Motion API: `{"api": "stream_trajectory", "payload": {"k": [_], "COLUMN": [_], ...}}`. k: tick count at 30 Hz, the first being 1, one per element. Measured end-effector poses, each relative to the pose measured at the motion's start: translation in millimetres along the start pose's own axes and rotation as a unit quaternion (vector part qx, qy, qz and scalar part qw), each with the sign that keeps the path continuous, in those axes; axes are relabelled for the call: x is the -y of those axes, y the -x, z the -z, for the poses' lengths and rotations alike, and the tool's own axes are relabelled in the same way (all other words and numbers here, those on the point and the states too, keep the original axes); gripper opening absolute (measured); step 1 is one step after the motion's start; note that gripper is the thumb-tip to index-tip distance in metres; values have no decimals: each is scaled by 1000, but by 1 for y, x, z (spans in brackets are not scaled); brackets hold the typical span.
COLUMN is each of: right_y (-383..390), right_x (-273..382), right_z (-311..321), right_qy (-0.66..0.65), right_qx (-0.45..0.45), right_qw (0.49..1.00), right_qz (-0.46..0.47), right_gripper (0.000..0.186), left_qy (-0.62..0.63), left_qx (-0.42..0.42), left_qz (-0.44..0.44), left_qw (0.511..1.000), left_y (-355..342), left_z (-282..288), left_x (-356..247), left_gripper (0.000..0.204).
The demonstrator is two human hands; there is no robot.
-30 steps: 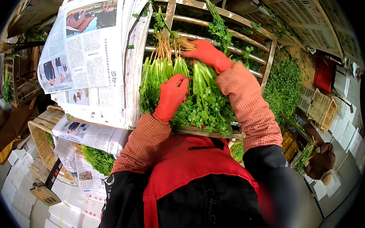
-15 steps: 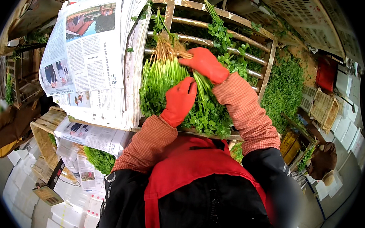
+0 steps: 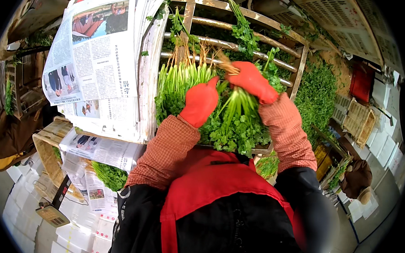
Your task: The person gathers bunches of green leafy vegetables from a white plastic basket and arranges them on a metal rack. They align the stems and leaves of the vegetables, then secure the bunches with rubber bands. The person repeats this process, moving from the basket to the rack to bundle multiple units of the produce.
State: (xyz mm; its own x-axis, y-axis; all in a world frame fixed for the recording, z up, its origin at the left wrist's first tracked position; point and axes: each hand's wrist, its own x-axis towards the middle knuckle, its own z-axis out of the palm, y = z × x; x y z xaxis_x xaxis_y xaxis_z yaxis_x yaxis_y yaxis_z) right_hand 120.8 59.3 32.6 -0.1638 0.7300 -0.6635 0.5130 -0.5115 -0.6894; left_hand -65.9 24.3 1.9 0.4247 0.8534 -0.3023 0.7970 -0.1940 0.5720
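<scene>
Head | herb bunch point(image 3: 238, 113): pinched in right hand point(image 3: 253, 81) | left hand point(image 3: 200, 101): curled beside (grip unclear)

So the surface point(image 3: 189, 18) is a worn, slatted metal frame. Fat stack of newspapers point(image 3: 103, 63) on its left, a row of leafy greens point(image 3: 177, 89) right beside that, roots pointing away, plus a loose sprig point(image 3: 243, 32) lying across the slats.
</scene>
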Motion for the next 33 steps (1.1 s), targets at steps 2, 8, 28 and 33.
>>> {"api": "stream_trajectory", "payload": {"k": [2, 8, 28, 33], "right_y": [20, 69, -33, -39], "right_x": [-10, -69, 24, 3], "right_z": [17, 75, -58, -46], "right_qy": [-42, -150, 47, -73], "right_qx": [-21, -159, -100, -171], "right_qw": [999, 974, 994, 979], "right_qz": [-13, -65, 17, 86], "right_gripper": [26, 16, 39, 54], "left_qy": [-27, -47, -28, 15], "left_qx": [-12, -30, -206, -201], "left_qz": [-18, -14, 47, 61], "left_qw": [999, 998, 977, 978], "left_y": [2, 3, 20, 25], "left_z": [7, -4, 21, 18], "left_x": [2, 1, 22, 28], "left_gripper": [38, 37, 52, 53]}}
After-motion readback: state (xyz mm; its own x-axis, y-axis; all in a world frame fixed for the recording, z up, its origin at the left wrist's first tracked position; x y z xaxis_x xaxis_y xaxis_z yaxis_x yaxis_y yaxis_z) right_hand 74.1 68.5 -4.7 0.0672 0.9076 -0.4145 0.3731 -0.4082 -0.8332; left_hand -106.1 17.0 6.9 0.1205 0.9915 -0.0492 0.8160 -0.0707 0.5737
